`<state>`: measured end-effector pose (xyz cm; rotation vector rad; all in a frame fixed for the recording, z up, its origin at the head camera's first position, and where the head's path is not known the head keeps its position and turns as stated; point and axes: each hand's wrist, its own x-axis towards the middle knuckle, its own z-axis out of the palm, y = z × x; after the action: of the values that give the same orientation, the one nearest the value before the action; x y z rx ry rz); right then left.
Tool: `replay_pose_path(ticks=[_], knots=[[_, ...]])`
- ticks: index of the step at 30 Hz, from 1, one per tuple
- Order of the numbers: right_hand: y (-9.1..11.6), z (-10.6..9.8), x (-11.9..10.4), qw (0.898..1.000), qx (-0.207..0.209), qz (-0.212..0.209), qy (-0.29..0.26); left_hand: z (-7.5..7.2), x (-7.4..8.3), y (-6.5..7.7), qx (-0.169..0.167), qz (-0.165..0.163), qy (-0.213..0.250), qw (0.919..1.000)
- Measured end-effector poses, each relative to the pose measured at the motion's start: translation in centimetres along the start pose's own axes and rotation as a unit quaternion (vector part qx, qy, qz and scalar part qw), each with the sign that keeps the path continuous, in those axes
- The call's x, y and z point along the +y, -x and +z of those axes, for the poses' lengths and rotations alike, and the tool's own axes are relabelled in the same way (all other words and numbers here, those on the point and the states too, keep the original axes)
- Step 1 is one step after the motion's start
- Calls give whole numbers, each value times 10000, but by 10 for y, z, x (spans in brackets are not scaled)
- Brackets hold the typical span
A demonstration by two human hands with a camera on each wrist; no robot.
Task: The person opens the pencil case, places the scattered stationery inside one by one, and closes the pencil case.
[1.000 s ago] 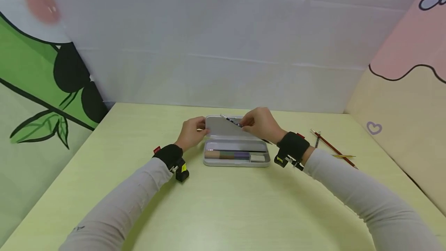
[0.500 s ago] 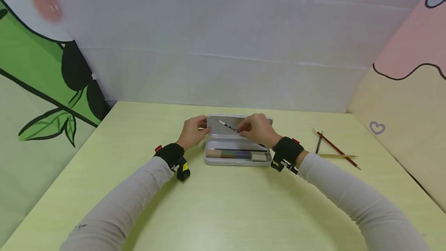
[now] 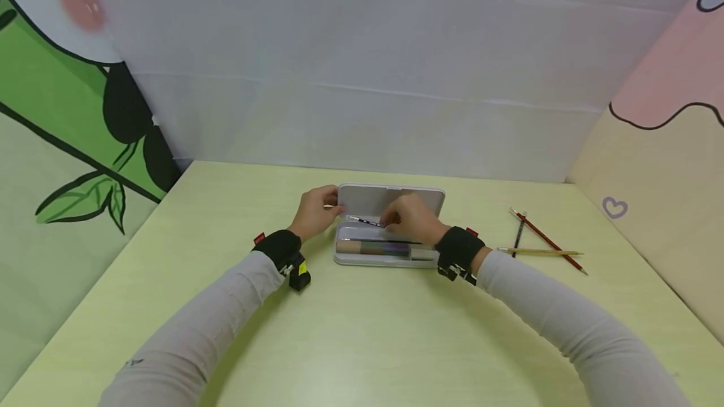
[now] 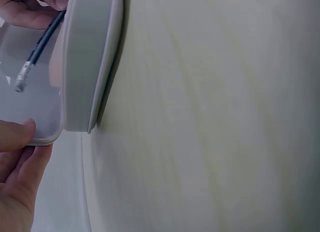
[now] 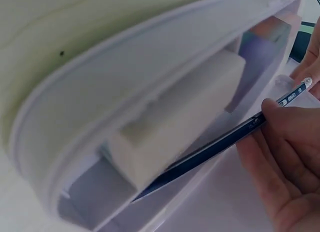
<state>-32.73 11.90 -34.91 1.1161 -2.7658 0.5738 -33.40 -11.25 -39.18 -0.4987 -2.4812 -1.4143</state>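
A pale grey pencil case (image 3: 390, 262) stands on the table with its lid (image 3: 364, 198) raised. My left hand (image 3: 314, 211) pinches the lid's left edge between thumb and fingers. With thumb and fingertips, my right hand (image 3: 415, 216) grips a dark blue pencil (image 5: 220, 144) that has a silver ferrule at its eraser end. The pencil lies slantwise low over the case, its far end down inside beside a white eraser (image 5: 175, 119). A block banded tan, green and purple (image 3: 370, 247) sits left of the eraser, with a thin dark stick behind it.
Right of the case, a red pencil (image 3: 537, 230), a yellow pencil (image 3: 534, 251) and a short dark pencil (image 3: 518, 235) lie crossed on the table (image 3: 362, 331). A white sheet wall (image 3: 362, 124) rises behind the table, and printed panels flank it.
My right hand has moved down with the pencil, from in front of the lid to the case's inside. My left hand keeps its hold on the lid. The view has shifted slightly.
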Motion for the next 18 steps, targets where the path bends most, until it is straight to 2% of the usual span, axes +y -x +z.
replay_pose_path(ticks=[9, 18], knots=[[-2, 13, -3, 9984, -469, -56, 301, 1, 0, 0, 16, -23, 88, 10000], [-5, 18, 4, 9982, -497, -161, 307, 3, -2, -4, 23, -84, 90, 9999]])
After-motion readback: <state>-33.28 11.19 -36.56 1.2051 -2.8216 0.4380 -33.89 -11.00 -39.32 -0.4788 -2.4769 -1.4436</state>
